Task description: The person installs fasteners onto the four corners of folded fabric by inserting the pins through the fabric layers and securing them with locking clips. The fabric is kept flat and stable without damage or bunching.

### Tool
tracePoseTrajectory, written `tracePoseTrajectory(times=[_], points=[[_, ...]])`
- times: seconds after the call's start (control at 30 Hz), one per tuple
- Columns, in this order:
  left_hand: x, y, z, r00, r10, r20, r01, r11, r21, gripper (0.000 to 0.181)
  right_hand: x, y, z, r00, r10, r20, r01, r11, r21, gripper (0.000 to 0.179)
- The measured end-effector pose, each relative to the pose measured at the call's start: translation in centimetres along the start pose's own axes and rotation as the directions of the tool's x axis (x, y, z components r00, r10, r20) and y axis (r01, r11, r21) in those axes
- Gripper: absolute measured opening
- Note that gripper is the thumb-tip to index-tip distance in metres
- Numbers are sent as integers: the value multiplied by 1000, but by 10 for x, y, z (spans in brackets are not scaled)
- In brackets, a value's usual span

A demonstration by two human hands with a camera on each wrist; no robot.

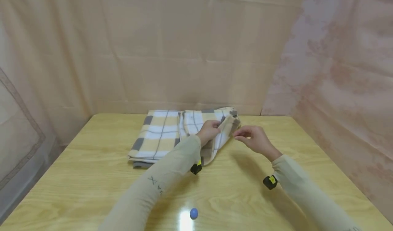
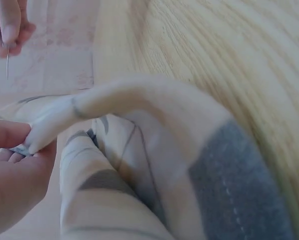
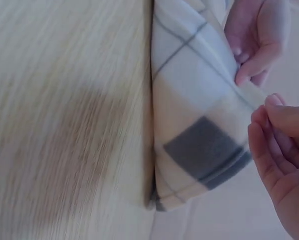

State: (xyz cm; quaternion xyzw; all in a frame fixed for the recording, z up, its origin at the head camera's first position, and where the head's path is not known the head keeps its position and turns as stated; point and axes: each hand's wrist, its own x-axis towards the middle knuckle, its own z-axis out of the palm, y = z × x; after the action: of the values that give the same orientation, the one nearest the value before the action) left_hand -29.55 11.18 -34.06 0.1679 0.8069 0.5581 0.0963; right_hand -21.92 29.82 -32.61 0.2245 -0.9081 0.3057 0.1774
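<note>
A plaid fleece blanket point(image 1: 162, 132) in white, beige and grey lies folded at the back of the table, its right part lifted and bunched. My left hand point(image 1: 209, 130) pinches a raised fold of it between thumb and fingers, as the left wrist view shows up close. To the right of that fold is my right hand point(image 1: 254, 139), thumb against fingertips. The left wrist view reveals a thin needle point(image 2: 7, 62) pinched there, pointing down. In the right wrist view the right fingertips overlap the blanket's edge, and the needle is hidden.
Near the front edge of the wooden table point(image 1: 233, 197) lies a small blue oval object point(image 1: 193, 213), beside a bright light reflection. Beige curtains point(image 1: 184, 53) hang behind the table, with a pinkish patterned cloth point(image 1: 344, 70) on the right.
</note>
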Motion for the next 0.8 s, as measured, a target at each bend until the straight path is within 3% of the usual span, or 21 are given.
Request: tracePoseTrajectory(times=[0.17,0.43,0.63,0.73,0.8], points=[[-1,-2,0,999,-34,-3,34,998,-44,48,9,7,5,996,83,15,-84,994,67,10],[-2,1,-3,1000,-19,-6,18,999,-36,51,19,11,9,1000,23,-13,-21,983,181,9],[-2,2,-2,1000,-11,18,12,999,-45,49,23,12,9,993,120,12,-120,983,137,12],[-4,2,-1,1000,-8,17,9,999,-48,47,24,14,11,995,94,-42,-90,990,107,18],[-5,2,0,1000,0,11,0,999,-35,46,24,16,12,995,51,-84,-46,997,63,31]])
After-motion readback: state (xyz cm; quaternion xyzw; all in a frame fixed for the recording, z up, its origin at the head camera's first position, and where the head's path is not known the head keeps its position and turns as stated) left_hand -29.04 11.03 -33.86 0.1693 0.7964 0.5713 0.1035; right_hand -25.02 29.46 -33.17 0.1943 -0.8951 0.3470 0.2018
